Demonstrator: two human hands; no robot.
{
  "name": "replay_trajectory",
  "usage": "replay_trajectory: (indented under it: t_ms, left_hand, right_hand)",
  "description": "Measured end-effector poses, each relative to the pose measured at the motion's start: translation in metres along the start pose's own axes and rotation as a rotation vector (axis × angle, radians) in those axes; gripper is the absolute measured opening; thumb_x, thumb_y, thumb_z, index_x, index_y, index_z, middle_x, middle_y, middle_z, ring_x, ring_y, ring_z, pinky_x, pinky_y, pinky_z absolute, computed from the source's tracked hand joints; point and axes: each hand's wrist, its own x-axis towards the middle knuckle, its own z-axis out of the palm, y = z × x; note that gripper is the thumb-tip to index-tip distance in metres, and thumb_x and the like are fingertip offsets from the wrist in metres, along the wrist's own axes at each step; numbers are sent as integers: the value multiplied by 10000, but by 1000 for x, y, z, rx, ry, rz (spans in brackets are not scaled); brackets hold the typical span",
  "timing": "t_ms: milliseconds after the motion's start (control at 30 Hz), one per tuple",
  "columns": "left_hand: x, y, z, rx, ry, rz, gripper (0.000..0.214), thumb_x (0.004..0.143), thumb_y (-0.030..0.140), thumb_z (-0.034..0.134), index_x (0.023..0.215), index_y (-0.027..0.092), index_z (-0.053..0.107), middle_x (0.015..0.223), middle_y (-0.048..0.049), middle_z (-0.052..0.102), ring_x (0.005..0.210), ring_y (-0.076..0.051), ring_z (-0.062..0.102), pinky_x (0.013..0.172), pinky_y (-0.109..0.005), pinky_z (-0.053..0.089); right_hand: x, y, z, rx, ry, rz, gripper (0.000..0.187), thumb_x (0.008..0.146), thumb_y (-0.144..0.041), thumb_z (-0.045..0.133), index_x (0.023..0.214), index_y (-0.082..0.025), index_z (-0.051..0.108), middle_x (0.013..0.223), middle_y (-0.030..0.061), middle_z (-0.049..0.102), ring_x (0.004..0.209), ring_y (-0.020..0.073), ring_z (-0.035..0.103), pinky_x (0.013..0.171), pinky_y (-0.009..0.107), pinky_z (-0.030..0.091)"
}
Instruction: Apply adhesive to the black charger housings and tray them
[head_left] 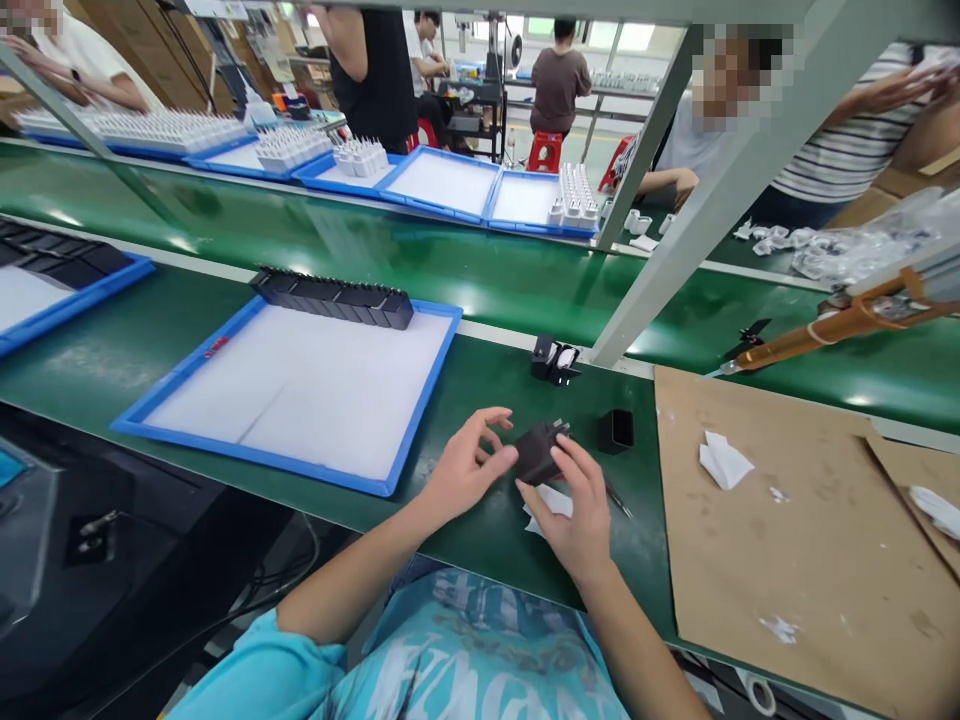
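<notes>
One pronged black plug (535,455) between left hand (466,468) and right hand (585,512).

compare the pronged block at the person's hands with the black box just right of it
The pronged block has metal prongs sticking out; the black box shows a hollow, open end. The pronged block is held in the fingers of the right hand, the left hand close beside it; the black box rests on the green bench, touched by neither hand. Both are black and boxy.
</notes>
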Motion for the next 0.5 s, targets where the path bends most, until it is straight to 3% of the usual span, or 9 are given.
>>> replay_trajectory:
  t_ms: [133, 267, 400, 500]
  left_hand:
    - [-14, 14, -3, 250, -130, 50, 663, 799, 407, 687, 1384, 307, 391, 1296, -68, 538, 1077, -234, 565, 839, -371, 542]
    - [-15, 10, -4, 397, -102, 112, 697, 777, 339, 680, 1404, 274, 383, 1244, -93, 591, 1122, -300, 559, 954, -480, 481]
    - [-13, 1, -6, 431, -114, 98, 615, 713, 226, 670, 1294, 250, 469, 1197, -106, 627, 1039, -314, 622, 887, -443, 514]
    - [-4, 4, -22, 466, -116, 64, 548, 706, 271, 691, 1218, 261, 496, 1054, -63, 666, 892, -286, 661, 752, -391, 529]
  right_hand:
    - [-6, 0, 4, -143, -118, -201, 681, 835, -127, 621, 1446, -281, 361, 1295, 143, 565, 1124, 258, 598, 869, 427, 589]
    - [-8, -2, 7, -167, -210, -258, 662, 856, -102, 572, 1456, -286, 360, 1289, 126, 595, 1040, 248, 600, 830, 429, 596]
    - [-8, -2, 14, -111, -294, -292, 639, 866, -55, 508, 1447, -293, 383, 1310, 95, 604, 1096, 246, 588, 874, 429, 594]
    - [-9, 0, 18, -35, -340, -272, 622, 876, -76, 501, 1449, -282, 375, 1376, 99, 552, 1186, 244, 564, 939, 440, 574]
